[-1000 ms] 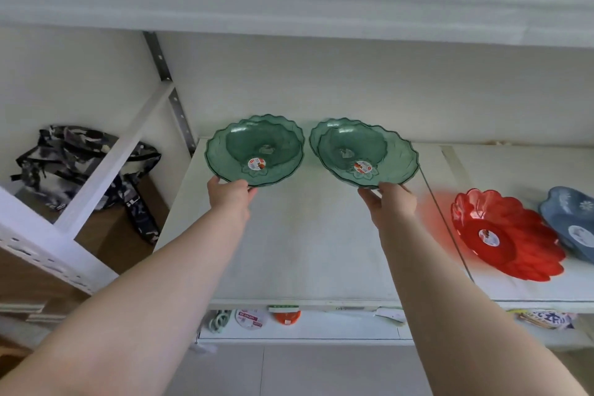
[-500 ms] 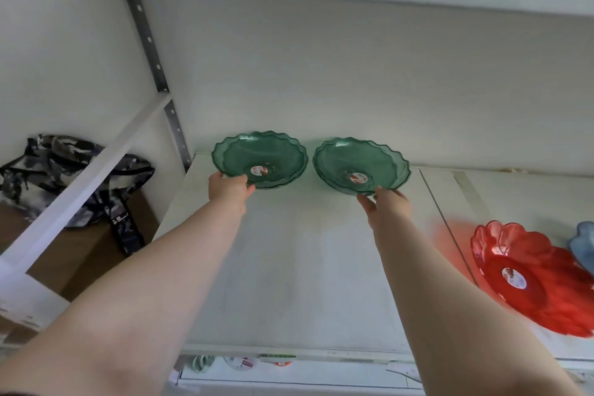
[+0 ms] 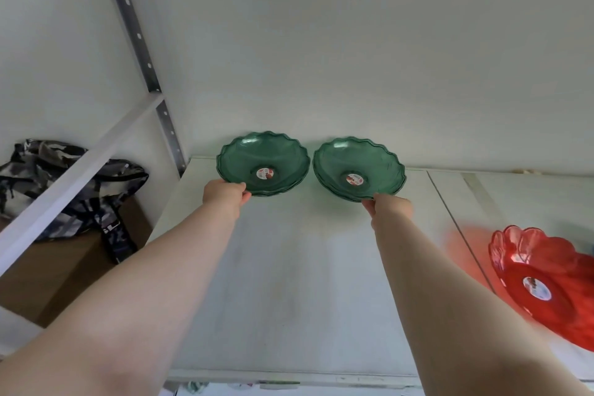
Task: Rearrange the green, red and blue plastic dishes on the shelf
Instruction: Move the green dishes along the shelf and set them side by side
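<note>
Place: a shop or stockroom is suggested.
Shelving: a white shelf (image 3: pixel 289 283) is carried on a slotted metal upright (image 3: pixel 141 51).
Goods: matching green dishes (image 3: pixel 263 162) and a red dish (image 3: pixel 546 283) are labelled with round stickers.

Single head-worn view, looking forward and down — close over shelf (image 3: pixel 289 283), wide-angle.

My fingertips are tucked behind both green dish rims, so can't see them. The red dish (image 3: pixel 546 283) runs off the right edge, and its label's too blurry to read.
</note>
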